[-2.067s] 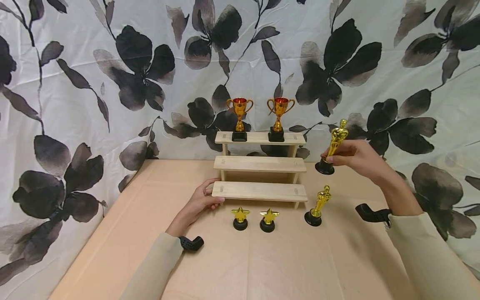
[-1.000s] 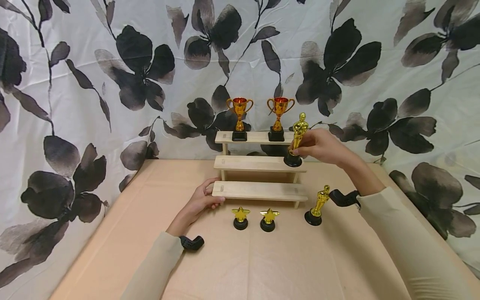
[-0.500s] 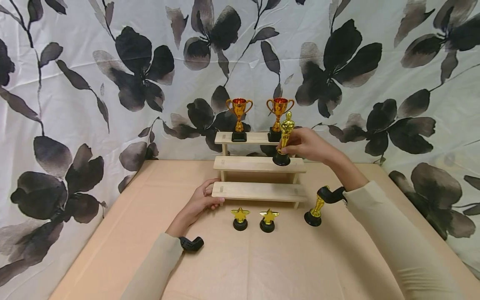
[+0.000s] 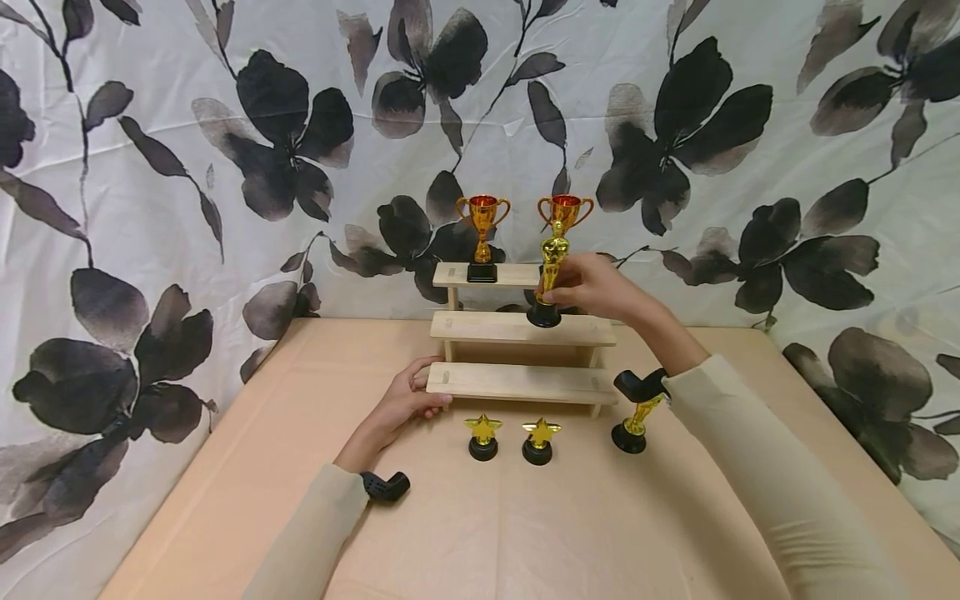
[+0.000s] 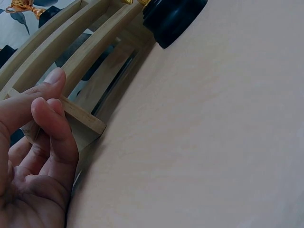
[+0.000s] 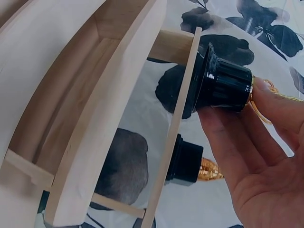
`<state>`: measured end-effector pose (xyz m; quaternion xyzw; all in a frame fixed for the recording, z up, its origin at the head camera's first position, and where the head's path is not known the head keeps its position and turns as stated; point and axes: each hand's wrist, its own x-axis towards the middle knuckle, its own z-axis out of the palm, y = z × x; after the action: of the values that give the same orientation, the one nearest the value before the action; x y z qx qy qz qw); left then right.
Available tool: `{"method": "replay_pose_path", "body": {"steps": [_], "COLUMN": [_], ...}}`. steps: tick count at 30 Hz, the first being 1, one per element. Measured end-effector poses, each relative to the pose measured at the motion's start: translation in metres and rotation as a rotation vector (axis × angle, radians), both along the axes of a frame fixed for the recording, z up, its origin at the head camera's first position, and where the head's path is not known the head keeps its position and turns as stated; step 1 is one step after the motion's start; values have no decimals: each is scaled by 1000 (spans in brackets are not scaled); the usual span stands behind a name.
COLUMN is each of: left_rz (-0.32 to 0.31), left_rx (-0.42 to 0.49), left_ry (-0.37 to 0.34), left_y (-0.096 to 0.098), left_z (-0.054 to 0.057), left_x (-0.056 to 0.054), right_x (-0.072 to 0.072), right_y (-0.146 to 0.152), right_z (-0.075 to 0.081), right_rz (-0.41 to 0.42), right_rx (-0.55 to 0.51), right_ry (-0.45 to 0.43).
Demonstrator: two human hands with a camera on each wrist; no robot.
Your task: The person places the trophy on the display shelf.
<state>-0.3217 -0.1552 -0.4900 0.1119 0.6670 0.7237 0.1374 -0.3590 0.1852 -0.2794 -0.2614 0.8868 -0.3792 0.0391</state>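
My right hand (image 4: 596, 287) pinches a gold figure statuette (image 4: 553, 258) just above its round black base (image 6: 228, 83). The statuette is upright, its base overlapping the back part of the middle step in the head view. My left hand (image 4: 393, 408) grips the left end of the lowest step of a three-step wooden stand (image 4: 521, 383), thumb in front and fingers curled behind. On the top step stand two gold trophy cups, the left cup (image 4: 483, 225) in full view and the right cup (image 4: 567, 210) partly hidden behind the statuette.
In front of the stand, two small star trophies, the left one (image 4: 483, 435) and the right one (image 4: 539, 438), stand on the table (image 4: 480, 533). A second statuette (image 4: 633, 425) is to their right, its top hidden by the right wrist camera. A floral cloth (image 4: 300, 83) hangs behind.
My right hand has carried the statuette leftward from right of the stand to over the middle step, in front of the right cup. The left hand stays on the stand.
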Motion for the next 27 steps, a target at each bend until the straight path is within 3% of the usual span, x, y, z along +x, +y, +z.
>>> {"method": "replay_pose_path", "body": {"steps": [27], "left_rz": [12], "left_rx": [8], "left_ry": [-8], "left_y": [0], "left_z": [-3], "left_x": [-2], "right_x": [-26], "right_y": [-50], "right_z": [-15], "right_rz": [-5], "right_rx": [-35], "right_ry": [34]}}
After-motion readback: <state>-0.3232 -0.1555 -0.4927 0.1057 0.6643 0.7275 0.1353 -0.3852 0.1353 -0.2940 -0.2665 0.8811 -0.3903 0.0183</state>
